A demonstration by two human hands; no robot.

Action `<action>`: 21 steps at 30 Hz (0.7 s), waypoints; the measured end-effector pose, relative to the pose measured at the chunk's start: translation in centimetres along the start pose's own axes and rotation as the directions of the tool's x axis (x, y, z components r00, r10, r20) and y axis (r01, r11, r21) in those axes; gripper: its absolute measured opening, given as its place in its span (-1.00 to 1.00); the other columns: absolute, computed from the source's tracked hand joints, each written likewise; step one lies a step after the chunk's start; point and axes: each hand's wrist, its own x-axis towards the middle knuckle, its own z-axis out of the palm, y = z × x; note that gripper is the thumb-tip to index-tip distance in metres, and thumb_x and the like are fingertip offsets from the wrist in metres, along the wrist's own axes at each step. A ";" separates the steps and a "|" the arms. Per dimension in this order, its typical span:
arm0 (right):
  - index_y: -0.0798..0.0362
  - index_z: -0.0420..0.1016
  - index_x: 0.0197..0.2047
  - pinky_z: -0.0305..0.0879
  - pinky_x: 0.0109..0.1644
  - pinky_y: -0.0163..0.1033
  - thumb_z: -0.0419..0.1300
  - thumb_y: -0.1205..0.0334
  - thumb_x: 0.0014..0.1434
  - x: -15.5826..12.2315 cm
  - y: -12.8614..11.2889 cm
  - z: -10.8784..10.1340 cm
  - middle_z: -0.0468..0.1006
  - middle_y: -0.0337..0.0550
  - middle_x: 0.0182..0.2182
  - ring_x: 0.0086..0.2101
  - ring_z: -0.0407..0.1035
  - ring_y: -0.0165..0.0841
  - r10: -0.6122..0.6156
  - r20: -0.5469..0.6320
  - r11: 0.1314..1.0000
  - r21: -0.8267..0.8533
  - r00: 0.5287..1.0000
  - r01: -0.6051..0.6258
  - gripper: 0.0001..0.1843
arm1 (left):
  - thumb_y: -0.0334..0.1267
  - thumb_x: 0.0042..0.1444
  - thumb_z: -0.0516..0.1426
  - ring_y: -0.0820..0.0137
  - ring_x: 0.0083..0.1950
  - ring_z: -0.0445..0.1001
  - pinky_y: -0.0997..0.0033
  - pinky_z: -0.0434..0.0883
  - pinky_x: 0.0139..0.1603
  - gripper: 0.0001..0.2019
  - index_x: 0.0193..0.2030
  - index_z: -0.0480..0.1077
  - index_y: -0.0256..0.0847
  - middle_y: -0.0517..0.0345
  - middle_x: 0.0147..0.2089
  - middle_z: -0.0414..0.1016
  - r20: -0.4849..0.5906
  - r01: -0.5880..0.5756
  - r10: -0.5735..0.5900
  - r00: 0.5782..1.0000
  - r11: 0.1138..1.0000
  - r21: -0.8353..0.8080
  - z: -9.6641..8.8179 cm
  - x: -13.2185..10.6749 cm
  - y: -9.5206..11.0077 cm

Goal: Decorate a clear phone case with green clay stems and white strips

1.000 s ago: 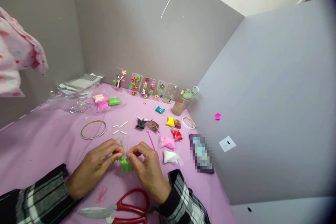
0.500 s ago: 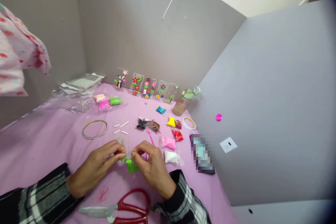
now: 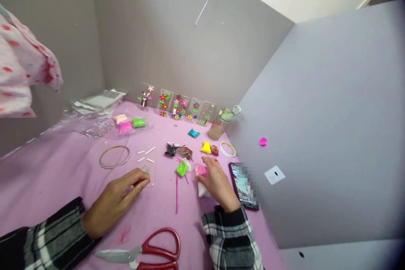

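Note:
My left hand rests on the purple table, its fingertips pinched together at the edge of a clear phone case that bears thin green strips and white bars. What the pinch holds is too small to see. My right hand lies further right, fingers stretched over the pink clay packet and reaching the red packet; it covers most of a white packet. A green clay packet lies loose between my hands, beside a thin pink tool.
Red-handled scissors lie at the near edge. A phone is right of my right hand. Black, brown, yellow and teal clay packets, two tape rings, decorated phone cases and a bottle stand behind. Grey partitions wall the table.
Both hands pinched the green clay packet together; now it lies further back on the table. My right hand has moved right onto the pink and red packets. The left hand stays put.

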 end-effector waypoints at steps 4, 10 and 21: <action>0.21 0.48 0.24 0.22 0.34 0.35 0.29 0.53 0.10 0.2 1.1 0.2 0.51 0.33 0.19 0.24 0.36 0.16 -0.033 0.005 0.999 -0.006 0.999 0.033 -0.39 | 0.02 0.32 0.07 0.32 -0.20 0.54 0.44 0.47 -0.12 -0.68 -0.01 0.49 -0.10 0.16 -0.18 0.58 -0.056 0.069 -0.071 0.996 0.997 -0.036 0.2 -0.2 0.0; 0.01 0.39 0.30 0.40 0.24 0.05 0.31 0.39 0.25 -0.4 -3.1 0.6 0.54 0.05 0.14 0.13 0.45 -0.13 -0.251 0.011 0.957 0.151 0.968 0.246 -0.44 | 0.12 0.25 0.12 0.28 -0.20 0.47 0.35 0.44 -0.11 -0.65 -0.07 0.45 -0.10 0.18 -0.25 0.49 0.061 0.268 -0.262 0.963 0.926 -0.265 0.1 0.1 0.6; 0.03 0.35 0.30 0.45 0.05 -0.01 0.32 0.45 0.25 -3.2 -9.3 2.7 0.50 0.01 0.00 -0.03 0.42 -0.13 -0.455 0.176 0.887 0.182 0.873 0.425 -0.42 | 0.15 0.27 0.13 0.33 -0.26 0.35 0.40 0.33 -0.18 -0.61 -0.33 0.41 -0.15 0.25 -0.35 0.37 0.257 0.320 -0.238 0.937 0.879 -0.353 0.3 0.5 0.6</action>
